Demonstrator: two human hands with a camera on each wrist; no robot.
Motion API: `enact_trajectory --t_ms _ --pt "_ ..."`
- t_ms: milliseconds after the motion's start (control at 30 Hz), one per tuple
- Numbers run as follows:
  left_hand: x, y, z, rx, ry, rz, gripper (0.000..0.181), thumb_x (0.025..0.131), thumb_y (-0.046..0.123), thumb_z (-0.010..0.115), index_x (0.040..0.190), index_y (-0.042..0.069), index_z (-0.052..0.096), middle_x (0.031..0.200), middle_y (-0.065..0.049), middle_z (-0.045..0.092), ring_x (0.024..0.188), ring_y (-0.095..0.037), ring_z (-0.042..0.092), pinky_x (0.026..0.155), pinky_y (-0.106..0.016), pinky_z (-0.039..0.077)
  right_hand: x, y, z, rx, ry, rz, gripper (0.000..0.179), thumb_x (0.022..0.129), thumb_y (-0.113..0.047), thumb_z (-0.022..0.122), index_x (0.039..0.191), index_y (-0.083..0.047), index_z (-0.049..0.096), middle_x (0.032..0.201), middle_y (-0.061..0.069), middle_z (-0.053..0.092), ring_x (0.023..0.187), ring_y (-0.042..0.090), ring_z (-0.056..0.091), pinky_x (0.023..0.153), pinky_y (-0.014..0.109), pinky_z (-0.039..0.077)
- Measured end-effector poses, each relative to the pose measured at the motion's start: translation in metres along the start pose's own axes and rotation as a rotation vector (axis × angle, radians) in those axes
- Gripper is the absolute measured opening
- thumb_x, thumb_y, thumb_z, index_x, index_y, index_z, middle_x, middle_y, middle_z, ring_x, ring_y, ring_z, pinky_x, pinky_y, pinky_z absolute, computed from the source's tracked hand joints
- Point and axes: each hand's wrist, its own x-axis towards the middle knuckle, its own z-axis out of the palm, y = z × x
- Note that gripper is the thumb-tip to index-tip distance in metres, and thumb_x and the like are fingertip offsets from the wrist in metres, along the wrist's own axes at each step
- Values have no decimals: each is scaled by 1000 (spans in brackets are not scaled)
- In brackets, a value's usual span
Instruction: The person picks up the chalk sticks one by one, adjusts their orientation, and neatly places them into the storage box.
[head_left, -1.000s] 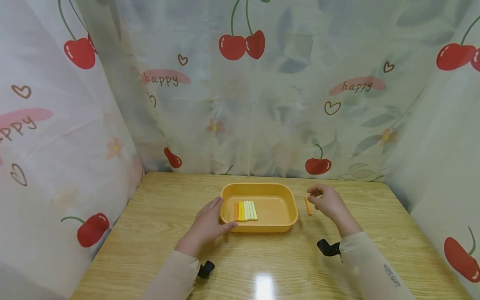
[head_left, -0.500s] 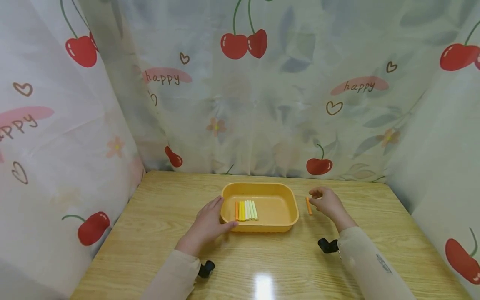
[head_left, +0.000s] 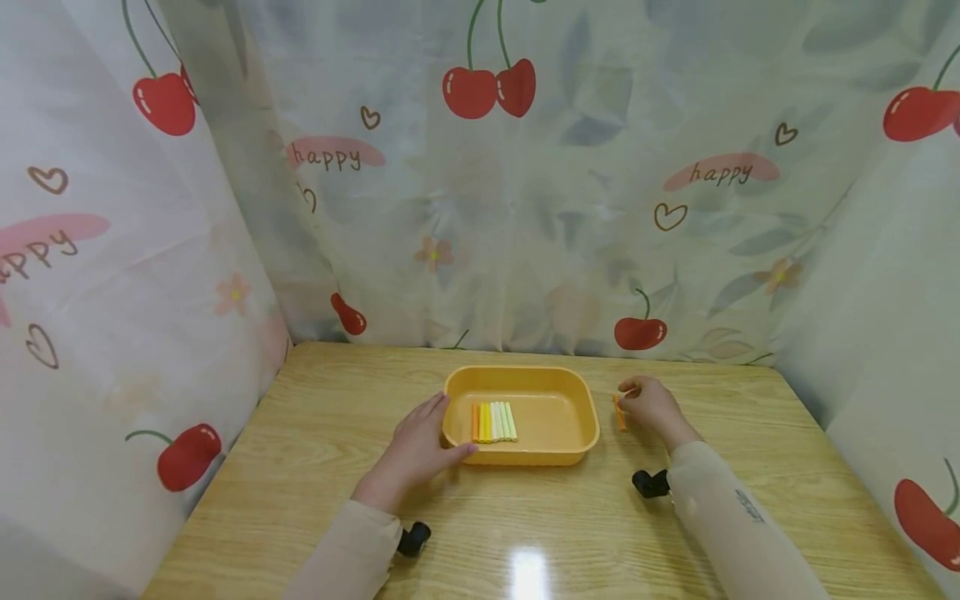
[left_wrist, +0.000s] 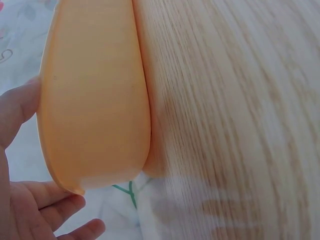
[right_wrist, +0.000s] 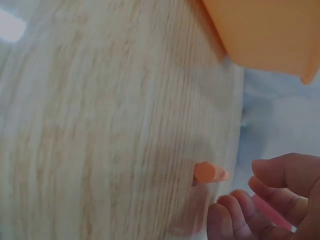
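Observation:
A yellow-orange plastic tray [head_left: 558, 423] stands on the table, with a row of orange, yellow, white and pale green chalk sticks [head_left: 494, 422] lying side by side in its left half. My left hand [head_left: 417, 446] holds the tray's near left corner, thumb at the front rim and fingers at the left end. Right of the tray lies a single orange stick of chalk [right_wrist: 210, 172]. Close over that stick is my right hand [head_left: 651, 409], covering part of it in the head view. In the right wrist view, thumb and fingertips are apart, beside the stick without gripping it.
The wood-grain table [head_left: 337, 383] ends at the back against a printed curtain [head_left: 525, 208], which also hangs along both sides. Small black wrist devices [head_left: 651, 483] stick out at both sleeves. A bright light reflection [head_left: 528, 571] shows near the front.
My right hand and sleeve have shifted a little to the left, so the hand now covers more of the loose orange chalk. The left hand stays on the tray.

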Motion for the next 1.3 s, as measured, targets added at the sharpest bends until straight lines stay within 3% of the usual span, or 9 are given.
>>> enact_trajectory --t_ms 433,733,967,1300 --pt "-1 1 -1 -15 1 0 104 83 63 72 158 4 28 164 -12 25 150 -34 23 120 -52 22 13 7 8 6 -46 30 40 91 -6 63 127 12 55 104 22 67 68 17 62 62 28 52" --pt "0 -1 0 -23 7 11 102 84 60 73 157 4 28 164 -12 26 149 -35 23 120 -52 21 20 5 9 -60 -67 14 42 87 -5 64 125 12 56 74 9 67 63 16 60 66 28 46" --pt "0 0 -1 -18 3 16 102 84 61 72 157 4 29 164 -12 26 149 -35 23 120 -52 21 24 9 13 -18 -85 25 42 84 0 60 125 10 54 61 9 64 48 17 60 56 26 46" --pt "-2 3 -3 -18 -6 2 101 85 60 72 157 4 28 164 -12 25 149 -35 23 120 -52 21 17 10 12 -5 -75 8 37 89 -3 59 124 9 53 61 9 64 47 18 60 60 28 47"
